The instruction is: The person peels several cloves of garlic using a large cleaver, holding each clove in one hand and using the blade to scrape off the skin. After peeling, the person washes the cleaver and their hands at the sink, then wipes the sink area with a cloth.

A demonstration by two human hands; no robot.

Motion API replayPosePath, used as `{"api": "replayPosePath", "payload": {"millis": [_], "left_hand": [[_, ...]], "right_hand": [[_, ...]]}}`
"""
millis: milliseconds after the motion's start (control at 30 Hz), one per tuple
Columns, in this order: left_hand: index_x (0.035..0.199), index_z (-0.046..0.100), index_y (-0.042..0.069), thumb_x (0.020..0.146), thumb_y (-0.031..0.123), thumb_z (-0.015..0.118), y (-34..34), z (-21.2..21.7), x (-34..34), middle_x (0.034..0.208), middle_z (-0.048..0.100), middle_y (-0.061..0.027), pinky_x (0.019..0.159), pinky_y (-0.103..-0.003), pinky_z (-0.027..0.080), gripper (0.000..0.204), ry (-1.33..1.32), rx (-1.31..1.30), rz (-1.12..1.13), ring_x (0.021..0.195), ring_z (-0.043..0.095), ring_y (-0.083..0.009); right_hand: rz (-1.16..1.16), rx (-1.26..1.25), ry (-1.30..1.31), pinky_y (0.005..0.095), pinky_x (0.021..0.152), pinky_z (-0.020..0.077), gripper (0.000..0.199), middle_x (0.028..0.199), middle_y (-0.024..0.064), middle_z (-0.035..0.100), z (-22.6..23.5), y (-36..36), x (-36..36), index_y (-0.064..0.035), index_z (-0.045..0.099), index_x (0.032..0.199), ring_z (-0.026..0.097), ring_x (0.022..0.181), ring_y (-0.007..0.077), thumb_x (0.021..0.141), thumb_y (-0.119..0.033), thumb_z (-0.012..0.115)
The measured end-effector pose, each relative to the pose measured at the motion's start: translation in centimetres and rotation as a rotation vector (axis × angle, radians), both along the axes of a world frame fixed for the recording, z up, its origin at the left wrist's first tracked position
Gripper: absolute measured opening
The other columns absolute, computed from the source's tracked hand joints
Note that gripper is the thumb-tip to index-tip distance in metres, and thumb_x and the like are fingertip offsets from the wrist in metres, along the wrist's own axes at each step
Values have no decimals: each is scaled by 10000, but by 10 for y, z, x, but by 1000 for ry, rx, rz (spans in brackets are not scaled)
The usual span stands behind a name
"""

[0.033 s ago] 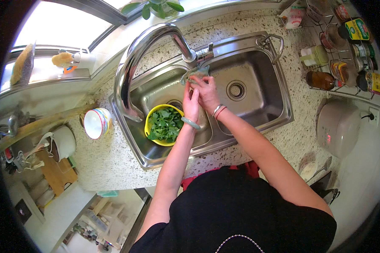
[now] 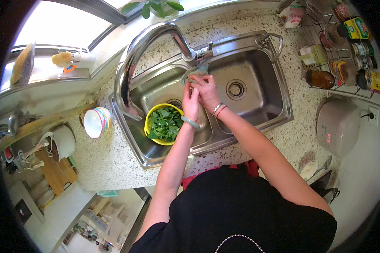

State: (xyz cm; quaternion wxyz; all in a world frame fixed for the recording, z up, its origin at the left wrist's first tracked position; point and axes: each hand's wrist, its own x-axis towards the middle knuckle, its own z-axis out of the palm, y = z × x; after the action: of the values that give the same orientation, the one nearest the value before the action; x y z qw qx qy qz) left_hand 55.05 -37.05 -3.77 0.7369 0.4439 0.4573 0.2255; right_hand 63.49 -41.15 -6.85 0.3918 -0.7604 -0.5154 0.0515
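My left hand [image 2: 191, 103] and my right hand [image 2: 207, 92] meet at the far end of the divider between two steel basins. Both close their fingers on a crumpled grey-green cloth [image 2: 201, 69] just below the tap's base. My right fingers lie across the cloth; the left fingertips press in beside them, partly hidden. To the left of my left wrist, a yellow basket [image 2: 147, 129] full of green leaves [image 2: 164, 123] sits in the left basin. Over that basin curves the tall chrome tap [image 2: 121, 80].
Stacked bowls [image 2: 96, 123] stand on the speckled counter [image 2: 109, 168] left of the sink [image 2: 288, 101]. At the right are a wire rack with jars and bottles [image 2: 321, 79] and a pale rice cooker [image 2: 337, 128]. A leafy plant [image 2: 154, 7] stands by the window.
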Motion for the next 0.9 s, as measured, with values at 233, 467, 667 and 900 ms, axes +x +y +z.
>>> {"api": "replayPosePath", "payload": {"millis": [233,467,667,900], "left_hand": [[1397,301,-75,955,357,487,-53,-38,-49,1470,278,-256,1118,-371,235,645,259,397,-250,1375,273,-347],[1367,359,-38,942,371,495,-104,-15,-105,1353,424,-256,1043,-387,344,606,356,393,-571,1260,424,-369],[1251,508,-31,900,308,606,-103,5,-118,1255,513,-222,1008,-352,382,498,546,354,-619,1214,467,-307],[1390,322,-51,934,337,528,-114,-14,-102,1402,369,-271,1094,-378,277,633,337,366,-485,1335,332,-359]], "right_hand": [[109,-32,107,344,865,408,248,1143,-36,603,6,-62,-29,-119,698,934,467,932,258,696,-108,633],[185,-171,131,355,851,422,211,1106,-40,621,24,-134,-63,-112,708,888,491,927,258,689,-108,638],[141,-240,252,371,856,444,249,1079,0,645,36,-158,-77,-90,677,930,523,928,268,689,-42,636],[175,-234,276,367,908,438,303,1149,53,626,43,-160,-70,-28,645,1003,542,977,292,707,14,601]]}}
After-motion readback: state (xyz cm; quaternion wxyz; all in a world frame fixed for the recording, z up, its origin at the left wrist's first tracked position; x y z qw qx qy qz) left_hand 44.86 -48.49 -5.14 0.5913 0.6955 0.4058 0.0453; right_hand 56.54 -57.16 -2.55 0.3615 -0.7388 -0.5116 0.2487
